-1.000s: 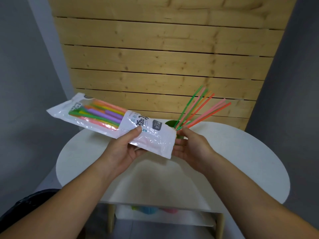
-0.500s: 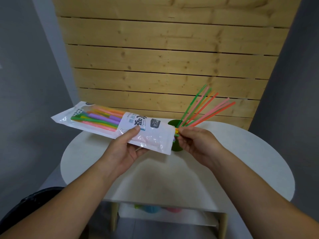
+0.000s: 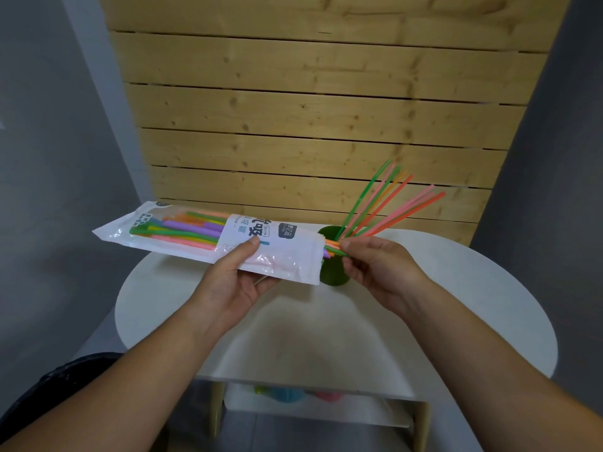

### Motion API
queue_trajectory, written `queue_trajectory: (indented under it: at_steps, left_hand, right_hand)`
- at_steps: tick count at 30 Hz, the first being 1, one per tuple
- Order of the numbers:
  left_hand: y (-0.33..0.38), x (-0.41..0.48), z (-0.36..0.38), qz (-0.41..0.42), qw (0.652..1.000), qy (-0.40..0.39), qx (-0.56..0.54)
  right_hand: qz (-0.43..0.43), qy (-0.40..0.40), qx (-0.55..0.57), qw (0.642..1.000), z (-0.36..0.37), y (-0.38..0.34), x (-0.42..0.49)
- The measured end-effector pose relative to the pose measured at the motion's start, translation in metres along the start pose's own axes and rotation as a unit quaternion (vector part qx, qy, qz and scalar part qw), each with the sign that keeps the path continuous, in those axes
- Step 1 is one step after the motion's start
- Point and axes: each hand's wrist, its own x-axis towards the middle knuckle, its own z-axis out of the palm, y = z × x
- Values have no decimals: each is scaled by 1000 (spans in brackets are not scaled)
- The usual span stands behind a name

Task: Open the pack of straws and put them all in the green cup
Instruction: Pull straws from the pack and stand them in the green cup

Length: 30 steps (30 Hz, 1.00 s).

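My left hand [image 3: 239, 275] holds the white plastic pack of straws [image 3: 182, 234] level above the round white table [image 3: 424, 314], its open end pointing right. Coloured straws show through the pack's clear window. At the open end my right hand [image 3: 375, 265] pinches the tips of a few straws [image 3: 331, 249] that stick out of the pack. Just behind both hands stands the green cup [image 3: 332, 275], partly hidden by the pack. Several thin straws [image 3: 388, 210] lean out of the cup to the upper right.
A wooden plank wall [image 3: 310, 109] rises right behind the table, with grey walls on either side. A lower shelf [image 3: 313, 409] under the tabletop holds a few coloured objects. A dark shape [image 3: 65, 380] lies at lower left.
My right hand has closed on the straw tips at the pack's open end, and a few straws now poke further out. The pack has dropped slightly lower in front of the cup.
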Motion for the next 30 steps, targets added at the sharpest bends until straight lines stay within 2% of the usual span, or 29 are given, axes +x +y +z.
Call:
queue_trajectory:
  at_steps: [12, 14, 16, 19, 24, 30]
  left_hand:
    - [1, 0, 2, -4, 998, 37, -56]
    - [3, 0, 2, -2, 997, 38, -63]
    - [3, -1, 3, -1, 997, 36, -67]
    - [2, -2, 4, -5, 997, 30, -69]
    - [-3, -5, 7, -12, 997, 30, -67]
    - [0, -4, 3, -7, 997, 41, -72]
  right_hand:
    - [-15, 18, 100, 995, -8, -5, -1]
    - [-5, 10, 78, 997, -6, -1, -4]
    - [4, -7, 11, 1000, -2, 5, -8]
    - [-13, -28, -44, 999, 8, 13, -11]
    - [-70, 20, 17, 997, 18, 14, -7]
    - [-59, 38, 118, 991, 15, 9, -7]
